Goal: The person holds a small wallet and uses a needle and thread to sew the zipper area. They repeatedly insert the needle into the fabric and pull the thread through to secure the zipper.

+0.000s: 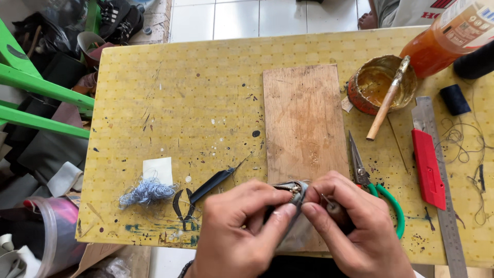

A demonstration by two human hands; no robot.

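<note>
Pinching the zipper piece in left hand fingers, our right hand gripping an awl; next poke needs steady aim.

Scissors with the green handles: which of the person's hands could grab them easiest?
Probably the right hand. The scissors lie just beside it, their green handles almost touching its knuckles. The left hand sits farther away, pinching the grey zipper piece, and would have to cross over.

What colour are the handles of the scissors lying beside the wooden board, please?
Green; the scissors show best in the head view, partly hidden behind the right hand.
</note>
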